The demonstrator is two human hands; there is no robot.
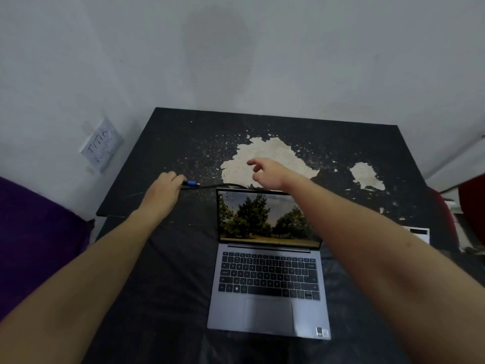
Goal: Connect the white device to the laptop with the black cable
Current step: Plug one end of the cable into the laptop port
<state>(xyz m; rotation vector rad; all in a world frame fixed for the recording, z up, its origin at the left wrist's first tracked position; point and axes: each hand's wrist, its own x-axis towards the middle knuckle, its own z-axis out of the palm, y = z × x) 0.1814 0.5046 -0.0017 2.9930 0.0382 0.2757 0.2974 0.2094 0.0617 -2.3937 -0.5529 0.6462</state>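
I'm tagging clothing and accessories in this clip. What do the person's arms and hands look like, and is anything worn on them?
Both forearms are bare all the way to the frame edge, with no sleeves in view. The left hand and the right hand wear no gloves, and no watch, bracelet or ring can be seen, though blur could hide a thin ring. No markings show on either arm.

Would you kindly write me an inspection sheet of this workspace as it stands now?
Surface: black worn tabletop with pale peeled patches.
Job's things: open grey laptop, screen lit; white device not identifiable.
Clutter: white box-like item at right edge.
Grips: left hand closed on the cable's blue-tipped plug; right hand open, above the lid.
Cables: thin black cable runs behind the screen.
Surroundings: grey wall, taped paper note, purple cushion.
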